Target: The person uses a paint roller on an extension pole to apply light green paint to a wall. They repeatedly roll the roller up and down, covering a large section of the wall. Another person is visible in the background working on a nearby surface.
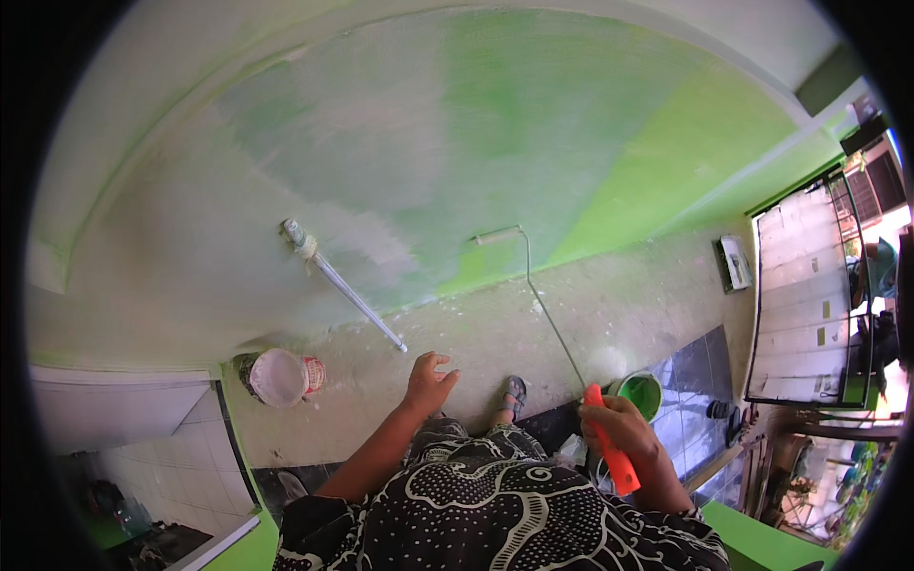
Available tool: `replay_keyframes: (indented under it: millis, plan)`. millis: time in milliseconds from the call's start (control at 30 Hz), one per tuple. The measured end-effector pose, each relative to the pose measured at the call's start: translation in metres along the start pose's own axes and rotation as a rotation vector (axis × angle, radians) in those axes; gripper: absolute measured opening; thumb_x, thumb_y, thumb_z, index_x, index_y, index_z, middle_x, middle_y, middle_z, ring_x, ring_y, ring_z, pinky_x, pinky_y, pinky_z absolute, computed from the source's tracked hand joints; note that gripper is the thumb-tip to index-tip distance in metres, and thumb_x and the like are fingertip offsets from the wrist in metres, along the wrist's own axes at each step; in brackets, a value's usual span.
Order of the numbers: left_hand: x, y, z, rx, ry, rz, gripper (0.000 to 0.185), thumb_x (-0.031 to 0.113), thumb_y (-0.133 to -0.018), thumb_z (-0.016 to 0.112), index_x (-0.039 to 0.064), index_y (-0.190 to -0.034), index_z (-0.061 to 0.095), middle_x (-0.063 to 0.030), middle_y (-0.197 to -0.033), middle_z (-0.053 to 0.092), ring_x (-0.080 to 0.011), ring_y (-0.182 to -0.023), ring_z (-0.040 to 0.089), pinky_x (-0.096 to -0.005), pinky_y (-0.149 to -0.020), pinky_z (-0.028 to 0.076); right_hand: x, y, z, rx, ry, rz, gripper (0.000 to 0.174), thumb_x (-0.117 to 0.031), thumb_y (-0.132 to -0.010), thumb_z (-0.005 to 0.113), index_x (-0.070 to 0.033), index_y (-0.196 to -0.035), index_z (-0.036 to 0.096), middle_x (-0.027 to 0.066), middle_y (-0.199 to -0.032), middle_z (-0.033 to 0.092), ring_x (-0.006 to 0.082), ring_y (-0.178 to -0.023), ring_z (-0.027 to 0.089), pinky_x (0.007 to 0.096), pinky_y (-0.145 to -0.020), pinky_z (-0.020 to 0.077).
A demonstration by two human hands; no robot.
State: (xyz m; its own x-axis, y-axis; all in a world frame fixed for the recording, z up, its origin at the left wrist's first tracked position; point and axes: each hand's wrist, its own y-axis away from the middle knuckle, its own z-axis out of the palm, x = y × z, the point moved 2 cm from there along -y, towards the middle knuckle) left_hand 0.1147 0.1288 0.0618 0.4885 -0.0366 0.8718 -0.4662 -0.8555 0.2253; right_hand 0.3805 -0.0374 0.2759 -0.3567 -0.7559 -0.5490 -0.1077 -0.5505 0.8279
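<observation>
My right hand (623, 433) grips the orange handle of a long-framed paint roller (555, 328). Its thin wire frame reaches away from me, and the small whitish roller sleeve (498, 235) lies at the lower part of the wall (528, 128). That wall carries grey-white patches over green, with brighter green to the right. My left hand (430, 382) is held out in front of me, fingers apart and curled, holding nothing. Close beyond it is the lower end of a metal pole (357, 296), which leans on the wall and has a wrapped, paint-stained top.
A bucket with whitish contents (277, 378) stands at the left by the wall. Right of my feet is a bucket with green paint (641, 395). A flat box (734, 264) sits near the metal gate (800, 300). Paint spots mark the concrete floor (485, 328); dark tiles (685, 378) lie at right.
</observation>
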Motion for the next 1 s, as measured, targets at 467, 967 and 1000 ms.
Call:
replay_keyframes:
  millis: [467, 967, 1000]
  plan:
    - [0.013, 0.01, -0.001, -0.083, -0.046, -0.112, 0.036, 0.017, -0.081, 0.071, -0.004, -0.105, 0.056, -0.0209, -0.115, 0.051, -0.0277, -0.088, 0.065, -0.0313, -0.071, 0.057, 0.057, -0.126, -0.029, 0.026, -0.003, 0.129, 0.024, -0.023, -0.086, 0.063, 0.0, -0.084, 0.057, 0.0037, -0.063, 0.052, 0.0135, -0.046, 0.049, 0.0279, -0.041, 0.0401]
    - [0.015, 0.043, 0.032, -0.028, -0.017, -0.484, 0.044, 0.02, -0.083, 0.068, -0.005, -0.117, 0.054, -0.0177, -0.112, 0.06, -0.0189, -0.083, 0.066, -0.031, -0.073, 0.051, 0.063, -0.398, -0.054, -0.065, -0.319, 0.195, 0.016, -0.016, -0.09, 0.053, -0.001, -0.085, 0.048, 0.0054, -0.059, 0.05, 0.0165, -0.045, 0.05, 0.0315, -0.041, 0.0421]
    - [0.017, 0.042, 0.036, -0.028, -0.002, -0.49, 0.043, 0.019, -0.084, 0.068, -0.005, -0.117, 0.054, -0.0175, -0.112, 0.06, -0.0184, -0.084, 0.066, -0.0304, -0.073, 0.051, 0.061, -0.404, -0.057, -0.062, -0.322, 0.21, 0.015, -0.016, -0.09, 0.053, -0.002, -0.086, 0.048, 0.0051, -0.059, 0.049, 0.0164, -0.045, 0.049, 0.0313, -0.041, 0.0417]
